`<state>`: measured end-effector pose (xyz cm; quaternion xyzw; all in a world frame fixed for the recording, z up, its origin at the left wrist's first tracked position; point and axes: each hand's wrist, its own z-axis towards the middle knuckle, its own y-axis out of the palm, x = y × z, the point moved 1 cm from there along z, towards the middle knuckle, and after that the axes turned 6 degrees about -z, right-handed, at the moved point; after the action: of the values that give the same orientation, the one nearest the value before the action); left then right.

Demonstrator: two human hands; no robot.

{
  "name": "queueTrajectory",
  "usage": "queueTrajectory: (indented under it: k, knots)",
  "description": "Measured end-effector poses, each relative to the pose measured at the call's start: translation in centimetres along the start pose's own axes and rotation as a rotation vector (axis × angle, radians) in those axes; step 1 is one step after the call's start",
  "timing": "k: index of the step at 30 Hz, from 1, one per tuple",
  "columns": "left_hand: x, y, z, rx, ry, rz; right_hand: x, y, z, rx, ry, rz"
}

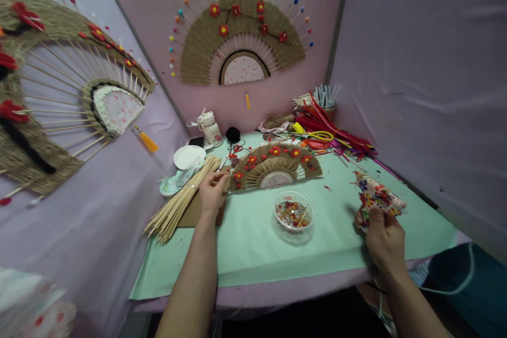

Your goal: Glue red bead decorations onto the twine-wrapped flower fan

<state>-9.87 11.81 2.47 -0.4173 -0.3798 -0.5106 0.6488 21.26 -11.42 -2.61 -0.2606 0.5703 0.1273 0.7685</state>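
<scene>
My left hand [213, 194] rests at the left end of a small woven fan with red flowers [275, 165], fingers curled on one of the bamboo sticks from the bundle [182, 199] beside it. My right hand [383, 236] is closed on a floral-patterned packet [378, 195], held above the table's right part. A clear plastic bowl of coloured beads [293, 212] stands between my hands on the mint-green table cover [253, 248].
Red pipe cleaners and yellow-handled scissors [322, 136] lie at the back right by a cup of sticks [325, 100]. A white dish [189, 157], a white bottle [211, 128] and black yarn [233, 134] stand at the back left. Large fans hang on the walls.
</scene>
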Motion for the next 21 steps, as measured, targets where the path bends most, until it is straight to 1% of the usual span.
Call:
queueTrajectory:
  k: [10, 21]
  knots:
    - [0.3, 0.3, 0.0, 0.009, -0.001, -0.008, 1.1, 0.0, 0.1, -0.003, -0.022, -0.023]
    - [0.0, 0.1, 0.0, 0.01, 0.002, 0.011, 0.6, 0.0, 0.0, -0.001, -0.019, -0.018]
